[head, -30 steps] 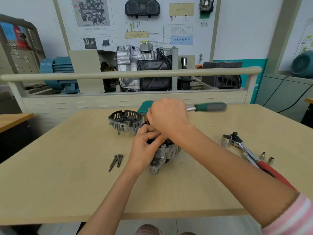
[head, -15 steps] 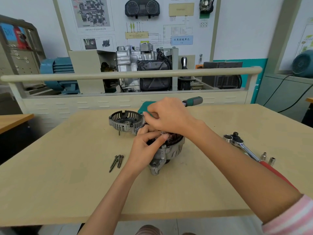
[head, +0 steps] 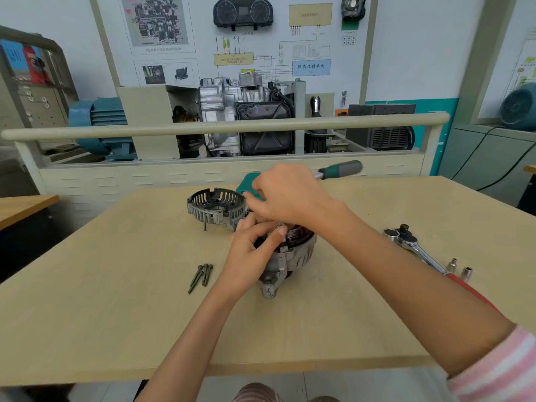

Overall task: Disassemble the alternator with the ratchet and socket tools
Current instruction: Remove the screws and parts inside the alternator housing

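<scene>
Head view. The alternator (head: 285, 258) is sitting mid-table (head: 116, 314), well clear of every edge, open tabletop lying in front of it. The left hand (head: 251, 253) is gripping its top; the right hand (head: 285, 194) is clasping a green-handled ratchet (head: 339, 169) whose head is hidden. The red-handled ratchet (head: 412, 245) is disappearing behind the right forearm.

A blue label (head: 311, 67) on the white wall display board (head: 391, 53) behind the workbench carries a line of Chinese characters that appears to read 仪表控制单元. Other print on the board, including a caption beneath the grey diagram poster (head: 156, 21), the markings on the yellow boxes (head: 310, 14) and the instrument cluster (head: 243, 13) dial figures, is too small or blurred to make out.
</scene>
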Motion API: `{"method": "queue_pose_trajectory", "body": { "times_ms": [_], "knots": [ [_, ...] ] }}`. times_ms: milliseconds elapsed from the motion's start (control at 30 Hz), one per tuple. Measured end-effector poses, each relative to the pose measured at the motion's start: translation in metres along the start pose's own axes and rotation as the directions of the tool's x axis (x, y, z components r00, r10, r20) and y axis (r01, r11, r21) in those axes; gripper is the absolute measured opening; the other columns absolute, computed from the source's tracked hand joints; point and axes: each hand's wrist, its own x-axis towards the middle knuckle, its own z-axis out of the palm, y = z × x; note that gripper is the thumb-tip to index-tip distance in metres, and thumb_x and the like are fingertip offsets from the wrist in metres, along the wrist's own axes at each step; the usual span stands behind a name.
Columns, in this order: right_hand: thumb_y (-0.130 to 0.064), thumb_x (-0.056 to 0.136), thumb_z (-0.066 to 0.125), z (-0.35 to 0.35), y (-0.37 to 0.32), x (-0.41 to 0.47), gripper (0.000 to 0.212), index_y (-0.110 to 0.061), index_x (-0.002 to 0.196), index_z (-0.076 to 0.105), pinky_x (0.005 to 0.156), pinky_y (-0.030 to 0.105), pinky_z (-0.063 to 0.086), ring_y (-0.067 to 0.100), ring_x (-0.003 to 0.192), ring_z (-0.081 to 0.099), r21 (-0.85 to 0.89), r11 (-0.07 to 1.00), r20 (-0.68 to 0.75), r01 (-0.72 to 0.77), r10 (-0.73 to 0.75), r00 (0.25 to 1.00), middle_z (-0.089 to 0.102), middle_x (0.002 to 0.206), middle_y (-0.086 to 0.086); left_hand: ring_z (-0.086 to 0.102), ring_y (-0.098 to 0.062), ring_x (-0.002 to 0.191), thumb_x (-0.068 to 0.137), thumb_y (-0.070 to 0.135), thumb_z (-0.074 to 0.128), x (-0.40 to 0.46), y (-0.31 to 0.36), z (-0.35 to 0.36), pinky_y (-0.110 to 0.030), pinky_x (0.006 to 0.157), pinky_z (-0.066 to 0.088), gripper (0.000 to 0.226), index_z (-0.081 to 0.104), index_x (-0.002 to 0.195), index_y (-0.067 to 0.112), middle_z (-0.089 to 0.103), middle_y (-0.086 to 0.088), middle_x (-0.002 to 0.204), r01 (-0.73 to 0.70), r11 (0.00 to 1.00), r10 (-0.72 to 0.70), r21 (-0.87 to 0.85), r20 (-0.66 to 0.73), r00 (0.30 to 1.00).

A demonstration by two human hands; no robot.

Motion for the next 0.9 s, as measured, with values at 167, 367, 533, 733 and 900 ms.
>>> {"method": "queue_pose_trajectory", "body": {
  "times_ms": [167,367,533,733,900],
  "knots": [
    [-0.035,0.091,0.046,-0.005,0.008,-0.001,0.046,-0.019,0.05,0.031,0.045,0.026,0.019,0.008,0.044,0.031,0.146,0.988,0.061,0.042,-0.051,0.997,0.035,0.046,-0.004,0.048,-0.008,0.104,0.087,0.021,0.062,0.0,0.0,0.0,-0.017,0.093,0.034,0.018,0.068,0.083,0.037,0.059,0.001,0.097,-0.005,0.999,0.004,-0.036,-0.01,1.0],
    [-0.018,0.092,0.046,0.003,-0.011,-0.002,0.037,-0.017,0.057,0.032,0.043,0.023,0.016,0.015,0.045,0.03,-0.134,0.935,0.01,-0.33,0.334,0.942,0.03,0.053,-0.002,0.051,-0.018,0.098,0.084,0.009,0.066,0.0,-0.003,0.006,-0.025,0.09,0.039,0.02,0.071,0.084,0.028,0.058,0.003,0.088,-0.021,0.999,0.018,-0.044,-0.068,0.998],
    [-0.026,0.092,0.045,0.003,-0.008,-0.001,0.033,-0.017,0.062,0.037,0.043,0.024,0.016,0.014,0.046,0.03,-0.133,0.959,-0.024,-0.251,0.25,0.968,0.029,0.054,-0.003,0.049,-0.013,0.101,0.086,0.013,0.064,-0.001,-0.001,0.004,-0.02,0.091,0.036,0.016,0.07,0.085,0.028,0.057,0.005,0.091,0.0,1.0,-0.001,-0.025,-0.049,0.999],
    [-0.033,0.09,0.046,-0.002,0.006,-0.001,0.043,-0.021,0.052,0.029,0.044,0.026,0.017,0.006,0.045,0.029,0.061,0.995,0.036,0.073,-0.076,0.996,0.034,0.048,-0.007,0.043,0.004,0.1,0.09,0.023,0.059,0.0,-0.001,0.002,-0.006,0.087,0.03,0.016,0.073,0.085,0.017,0.058,0.0,0.1,0.012,0.999,-0.011,0.042,-0.014,1.0],
    [-0.028,0.092,0.044,-0.004,0.004,-0.005,0.04,-0.017,0.056,0.033,0.044,0.026,0.016,0.013,0.048,0.034,0.035,0.999,0.056,-0.035,0.033,0.998,0.033,0.052,-0.006,0.049,-0.02,0.095,0.086,0.017,0.065,0.001,0.0,0.005,-0.026,0.088,0.038,0.01,0.073,0.083,0.021,0.053,-0.003,0.083,0.002,1.0,-0.003,-0.007,-0.069,0.998]
  ]
}}
